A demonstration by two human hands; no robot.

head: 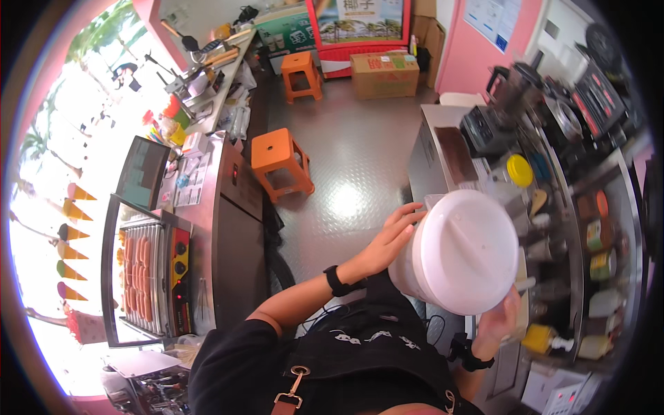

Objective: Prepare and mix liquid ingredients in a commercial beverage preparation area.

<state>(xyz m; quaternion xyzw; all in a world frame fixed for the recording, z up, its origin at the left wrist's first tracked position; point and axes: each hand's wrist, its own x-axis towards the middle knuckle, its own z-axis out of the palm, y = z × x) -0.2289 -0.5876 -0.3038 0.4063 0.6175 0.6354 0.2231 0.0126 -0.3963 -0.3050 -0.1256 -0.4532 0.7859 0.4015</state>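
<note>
A large white plastic container is held up in front of my chest, over the edge of the right-hand counter. Its round white lid, with a raised ridge across it, is on and faces up towards me. My left hand lies against the container's left side, fingers stretched along the wall near the lid's rim. On the near right side, my right hand grips it low, partly hidden by the lid and slightly blurred. What is inside the container cannot be seen.
A blender, a yellow-lidded jar and several bottles crowd the right counter. To the left are a sausage roller grill and a steel counter. Orange stools and a cardboard box stand on the metal floor.
</note>
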